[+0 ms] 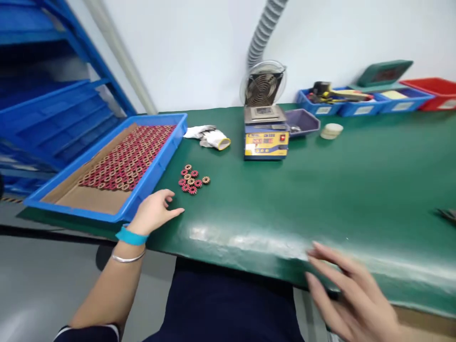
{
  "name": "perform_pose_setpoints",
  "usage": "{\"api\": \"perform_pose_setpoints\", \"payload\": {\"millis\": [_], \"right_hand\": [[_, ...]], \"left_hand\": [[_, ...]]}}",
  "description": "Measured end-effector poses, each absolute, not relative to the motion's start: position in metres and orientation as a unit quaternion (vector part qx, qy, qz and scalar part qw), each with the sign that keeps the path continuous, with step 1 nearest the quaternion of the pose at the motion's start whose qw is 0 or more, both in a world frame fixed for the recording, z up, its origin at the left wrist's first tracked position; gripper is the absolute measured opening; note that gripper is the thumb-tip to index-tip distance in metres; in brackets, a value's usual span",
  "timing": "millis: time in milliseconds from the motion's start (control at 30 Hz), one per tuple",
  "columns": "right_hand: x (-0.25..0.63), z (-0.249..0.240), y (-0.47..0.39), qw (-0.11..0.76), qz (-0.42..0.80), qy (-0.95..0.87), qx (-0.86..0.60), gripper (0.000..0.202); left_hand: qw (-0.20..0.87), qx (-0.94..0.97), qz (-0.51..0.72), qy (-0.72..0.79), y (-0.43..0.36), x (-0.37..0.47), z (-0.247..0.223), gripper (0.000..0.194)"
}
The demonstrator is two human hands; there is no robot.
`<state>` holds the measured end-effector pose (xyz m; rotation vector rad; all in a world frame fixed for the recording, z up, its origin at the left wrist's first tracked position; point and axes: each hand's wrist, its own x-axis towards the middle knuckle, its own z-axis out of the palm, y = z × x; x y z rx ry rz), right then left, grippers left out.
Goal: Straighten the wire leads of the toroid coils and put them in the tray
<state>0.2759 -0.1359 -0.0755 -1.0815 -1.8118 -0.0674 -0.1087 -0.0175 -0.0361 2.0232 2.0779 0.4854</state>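
Note:
My left hand (156, 209) rests near the table's front left, thumb and fingers apart, with nothing in it. Just beyond its fingertips lies a loose cluster of small red and tan ring-shaped parts (191, 182), which look like wound coils. Beside that hand stands a blue tray (124, 211), lined with cardboard and holding rows of the same rings. At the lower right, my right hand (352, 294) hovers over the table's front edge, slightly blurred. Its fingers are spread and no object shows between them.
Behind the rings lie white gloves (210, 136). A yellow and blue soldering pot (266, 142) stands under a fan and grey duct, beside a purple bin (302, 121). Blue tool bins (322, 108) and a red bin (436, 95) line the wall. Dark pliers-like tips (447, 214) show at right.

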Motion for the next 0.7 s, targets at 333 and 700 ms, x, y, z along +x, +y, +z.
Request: {"api": "perform_pose_setpoints", "payload": {"millis": [333, 700], "right_hand": [[0.165, -0.070, -0.002, 0.438, 0.087, -0.856, -0.260, 0.017], [0.187, -0.079, 0.007, 0.442, 0.487, -0.653, -0.375, 0.028]], "left_hand": [[0.143, 0.666, 0.257, 0.686, 0.026, -0.097, -0.053, 0.024], [0.522, 0.585, 0.391, 0.482, -0.004, -0.040, -0.033, 0.028]]}}
